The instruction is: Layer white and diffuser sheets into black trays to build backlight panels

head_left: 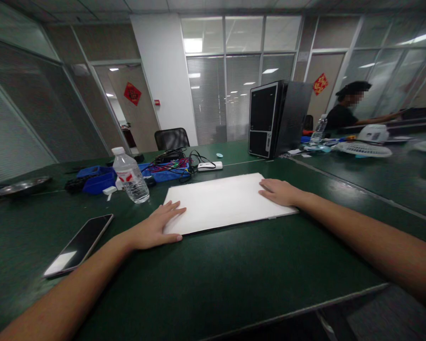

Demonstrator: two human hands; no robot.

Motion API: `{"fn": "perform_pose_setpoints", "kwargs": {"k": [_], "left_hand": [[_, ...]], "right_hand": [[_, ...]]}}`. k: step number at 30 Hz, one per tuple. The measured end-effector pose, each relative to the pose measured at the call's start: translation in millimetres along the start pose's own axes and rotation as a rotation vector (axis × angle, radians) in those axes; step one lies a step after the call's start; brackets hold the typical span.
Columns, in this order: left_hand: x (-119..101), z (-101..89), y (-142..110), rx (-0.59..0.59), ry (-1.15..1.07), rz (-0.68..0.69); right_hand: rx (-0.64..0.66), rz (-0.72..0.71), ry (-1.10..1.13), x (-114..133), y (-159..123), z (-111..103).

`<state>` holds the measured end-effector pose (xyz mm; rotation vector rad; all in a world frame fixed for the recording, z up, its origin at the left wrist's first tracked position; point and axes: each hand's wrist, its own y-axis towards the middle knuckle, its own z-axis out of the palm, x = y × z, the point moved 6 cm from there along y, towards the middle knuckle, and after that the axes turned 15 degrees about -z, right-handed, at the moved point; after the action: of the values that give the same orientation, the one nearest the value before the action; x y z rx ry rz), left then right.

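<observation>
A flat white rectangular board or stack of paper (220,201) lies on the green tabletop in front of me. On its left end rests my left hand (158,227), fingers spread over the surface and thumb along the near edge. My right hand (280,192) lies across the right end with its fingers stretched out over the white surface. Neither hand is wrapped around anything. Left of my left hand, a smartphone (81,244) lies with its dark screen up. Beyond that hand stands a clear plastic water bottle (130,177) with a white cap.
Blue trays (163,173) with tangled wires stand behind the bottle, near a white power strip (213,166). A black computer tower (279,118) is at the back right. Farther right are a white fan (367,142) and a person (351,104). A metal pan (21,186) sits far left.
</observation>
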<state>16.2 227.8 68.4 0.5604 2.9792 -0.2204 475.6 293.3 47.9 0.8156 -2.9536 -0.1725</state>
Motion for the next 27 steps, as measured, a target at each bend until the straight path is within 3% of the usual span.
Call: {"fn": "perform_pose_setpoints", "kwargs": {"k": [14, 27], "left_hand": [[1, -0.4, 1, 0.008, -0.042, -0.017], [3, 1.2, 2, 0.021, -0.081, 0.014]], "right_hand": [[-0.061, -0.065, 0.093, -10, 4, 6], [-0.092, -0.038, 0.162, -11, 5, 6]]}}
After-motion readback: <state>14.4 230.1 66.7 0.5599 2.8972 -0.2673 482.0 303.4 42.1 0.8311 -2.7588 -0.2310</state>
